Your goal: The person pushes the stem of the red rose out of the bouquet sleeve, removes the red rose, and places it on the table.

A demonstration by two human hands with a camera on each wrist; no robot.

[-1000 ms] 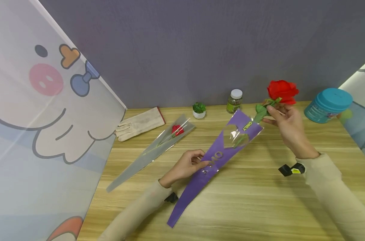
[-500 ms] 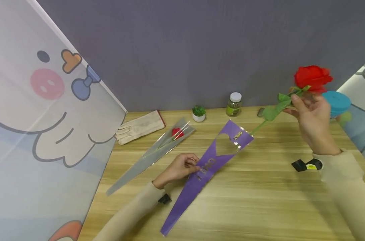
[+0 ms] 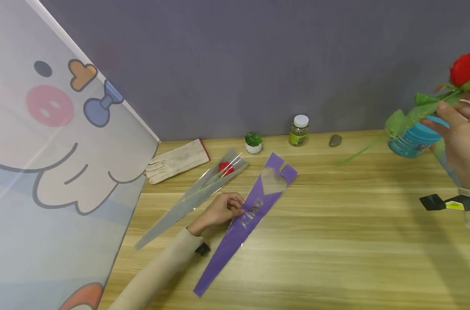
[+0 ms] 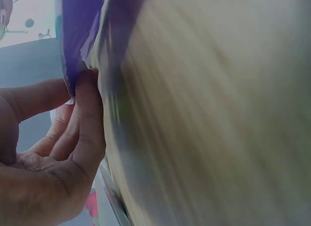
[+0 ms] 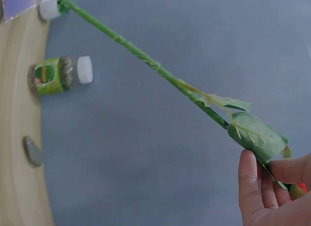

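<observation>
In the head view my left hand (image 3: pixel 219 210) pinches the left edge of a purple flower sleeve (image 3: pixel 227 243) with a heart-shaped clear window and gold lettering. The left wrist view shows thumb and fingers closed on the purple film (image 4: pixel 80 22), close over the table. At the far right my right hand (image 3: pixel 465 148) holds an artificial red rose (image 3: pixel 467 71) just below its bloom, partly cut off by the frame edge. In the right wrist view the rose's green stem (image 5: pixel 141 56) extends up and left, bare and outside the sleeve, with leaves near the fingers.
A clear sleeve (image 3: pixel 169 219) with a small red rose (image 3: pixel 226 168) lies left of my hand. Along the back stand a work glove (image 3: pixel 178 161), a potted plant (image 3: pixel 253 143), a white-lidded jar (image 3: pixel 298 130), a grey stone (image 3: pixel 335 140) and a turquoise tub (image 3: pixel 411 140).
My right hand has drawn the rose out of the purple sleeve and carried it up and right. My left hand has shifted slightly left with the sleeve.
</observation>
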